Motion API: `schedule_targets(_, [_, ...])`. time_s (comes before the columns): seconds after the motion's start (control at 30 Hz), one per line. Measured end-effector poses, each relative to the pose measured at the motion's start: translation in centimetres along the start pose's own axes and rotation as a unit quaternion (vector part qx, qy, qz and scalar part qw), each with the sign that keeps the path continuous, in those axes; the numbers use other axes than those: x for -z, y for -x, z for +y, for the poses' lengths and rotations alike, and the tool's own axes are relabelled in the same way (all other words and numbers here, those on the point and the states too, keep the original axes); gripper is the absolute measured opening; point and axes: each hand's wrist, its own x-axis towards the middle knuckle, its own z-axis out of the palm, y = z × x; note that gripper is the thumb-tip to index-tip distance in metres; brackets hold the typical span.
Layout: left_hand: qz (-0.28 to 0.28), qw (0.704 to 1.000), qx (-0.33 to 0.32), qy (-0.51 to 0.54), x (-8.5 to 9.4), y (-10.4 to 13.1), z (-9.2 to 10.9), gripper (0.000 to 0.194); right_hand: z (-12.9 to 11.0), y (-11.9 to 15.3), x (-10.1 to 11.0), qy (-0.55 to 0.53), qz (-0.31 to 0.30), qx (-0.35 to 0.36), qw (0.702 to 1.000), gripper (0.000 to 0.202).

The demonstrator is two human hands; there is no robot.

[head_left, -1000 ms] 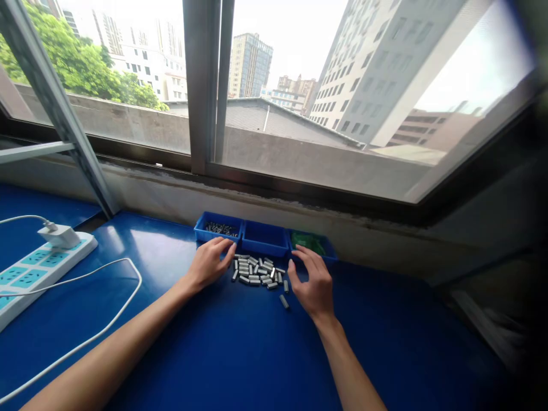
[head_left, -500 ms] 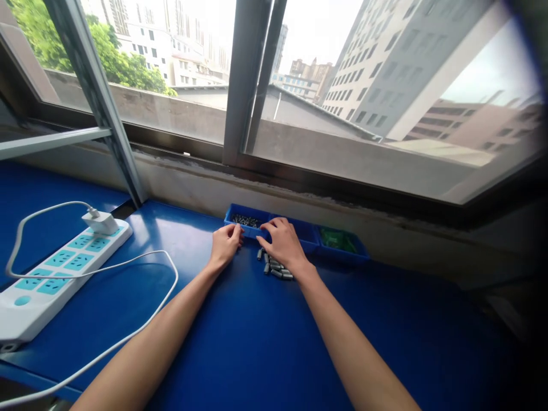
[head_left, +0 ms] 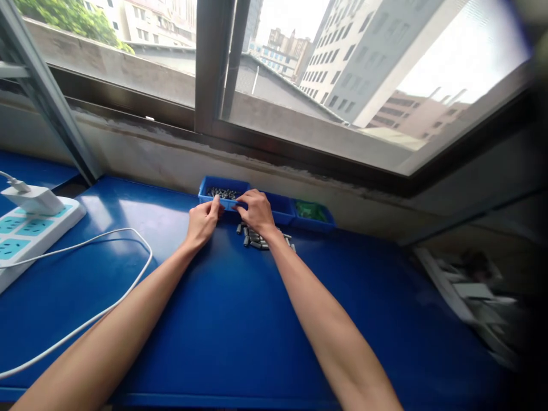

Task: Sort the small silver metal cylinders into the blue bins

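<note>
Three blue bins stand in a row against the wall. Small dark metal parts (head_left: 222, 193) lie in the left bin (head_left: 202, 186); the middle bin (head_left: 280, 210) is partly behind my right hand, and the right bin (head_left: 329, 223) holds green items (head_left: 310, 210). My left hand (head_left: 204, 221) is closed at the left bin's front edge, its fingertips pinched on something I cannot make out. My right hand (head_left: 257, 212) has its thumb and fingers curled close together at that bin's right front corner. Grey metal cylinders (head_left: 257, 240) lie on the table, partly under my right wrist.
A white power strip (head_left: 43, 234) with a plugged-in white adapter (head_left: 36, 200) lies at the left on the blue table (head_left: 240, 331). Its white cable (head_left: 145, 268) loops beside my left forearm. A metal post (head_left: 60, 108) and the window frame (head_left: 209, 68) stand behind.
The view has shifted right and down, so table and bins appear further left and higher. My right thumb and fingers are closer together, and more cylinders show beside my right wrist.
</note>
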Motion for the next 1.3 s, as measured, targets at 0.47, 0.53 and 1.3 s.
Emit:
schedule_targets(0.47, [-0.170, 0.970, -0.034, 0.168, -0.9, 1.6, 1.9, 0.063, -1.5, 5.5, 8.0, -0.168, 0.109, -0.036, 0.979, 0.014])
schedule_targets(0.53, [-0.186, 0.965, -0.035, 0.183, -1.8, 2.3, 2.1, 0.059, -1.3, 6.9, 8.2, -0.186, 0.109, -0.040, 0.976, 0.014])
schedule_targets(1.3, [-0.126, 0.982, -0.028, 0.140, -3.0, 2.8, 4.7, 0.065, 2.3, 11.9, 1.8, -0.264, 0.289, -0.358, 0.848, 0.044])
